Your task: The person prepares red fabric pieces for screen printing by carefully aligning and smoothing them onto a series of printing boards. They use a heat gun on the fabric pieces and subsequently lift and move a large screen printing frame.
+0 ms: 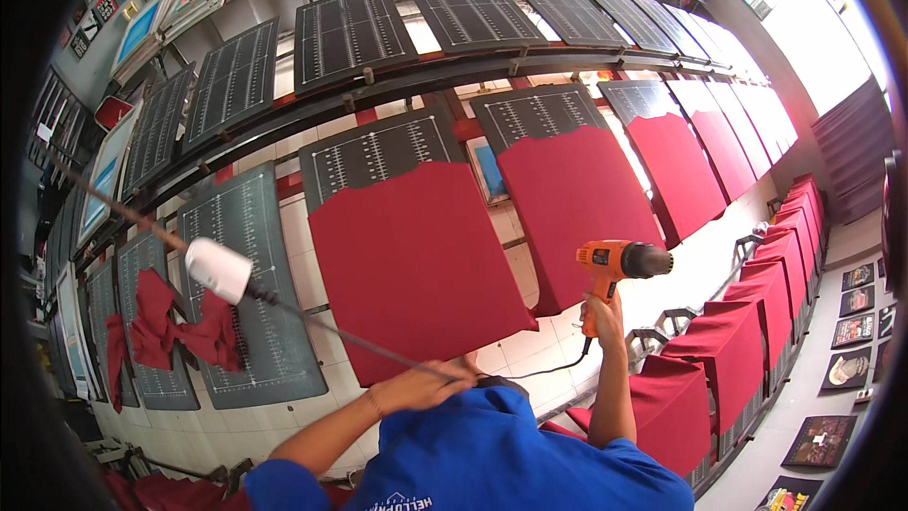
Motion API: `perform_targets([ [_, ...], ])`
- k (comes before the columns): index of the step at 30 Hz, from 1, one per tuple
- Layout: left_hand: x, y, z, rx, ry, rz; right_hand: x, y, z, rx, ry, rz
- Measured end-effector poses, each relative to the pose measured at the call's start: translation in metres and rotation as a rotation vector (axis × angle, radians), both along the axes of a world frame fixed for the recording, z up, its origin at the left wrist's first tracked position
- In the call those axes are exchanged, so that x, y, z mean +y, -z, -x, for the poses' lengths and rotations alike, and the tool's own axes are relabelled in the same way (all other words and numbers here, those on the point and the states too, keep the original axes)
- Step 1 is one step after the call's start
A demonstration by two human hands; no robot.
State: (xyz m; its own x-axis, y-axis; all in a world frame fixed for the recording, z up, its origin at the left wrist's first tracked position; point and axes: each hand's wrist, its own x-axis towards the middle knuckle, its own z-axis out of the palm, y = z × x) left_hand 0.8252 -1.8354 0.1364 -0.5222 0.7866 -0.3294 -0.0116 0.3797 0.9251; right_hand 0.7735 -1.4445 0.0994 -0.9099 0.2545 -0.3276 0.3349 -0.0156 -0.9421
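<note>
Head view: holding orange plastic heat gun [610,254] in right grip [606,314], with rounded dark nozzle [649,260] aimed right, between smooth red cloth [416,265] lying flat on white-ruled dark board [378,151] and folded-over red shirts [705,345]. Clasping thin dark cord [350,333] in left grip [437,385], stretched straight to rounded white block [219,270].

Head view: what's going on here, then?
The person's right hand grips an orange heat gun by its handle, nozzle pointing right. The left hand holds the cord, which runs left to a white connector. Ahead, red cloths lie flat on dark boards, leaving the far ends bare. Crumpled red pieces lie on boards at the left. Whether the gun is on, the picture doesn't show.
</note>
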Motion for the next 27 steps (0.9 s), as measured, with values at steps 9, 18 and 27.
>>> perform_targets([
  [9, 0.166, 0.055, 0.115, 0.152, 0.103, 0.067, 0.052, -0.008, 0.058, 0.037, -0.093, -0.174],
  [18, 0.143, 0.109, 0.182, -0.2, -0.885, 0.109, 0.055, 0.049, 0.141, 0.085, -0.051, -0.109],
  [27, -0.011, 0.093, 0.029, -0.088, -1.13, -0.007, 0.086, 0.11, 0.17, 0.088, -0.119, -0.259],
])
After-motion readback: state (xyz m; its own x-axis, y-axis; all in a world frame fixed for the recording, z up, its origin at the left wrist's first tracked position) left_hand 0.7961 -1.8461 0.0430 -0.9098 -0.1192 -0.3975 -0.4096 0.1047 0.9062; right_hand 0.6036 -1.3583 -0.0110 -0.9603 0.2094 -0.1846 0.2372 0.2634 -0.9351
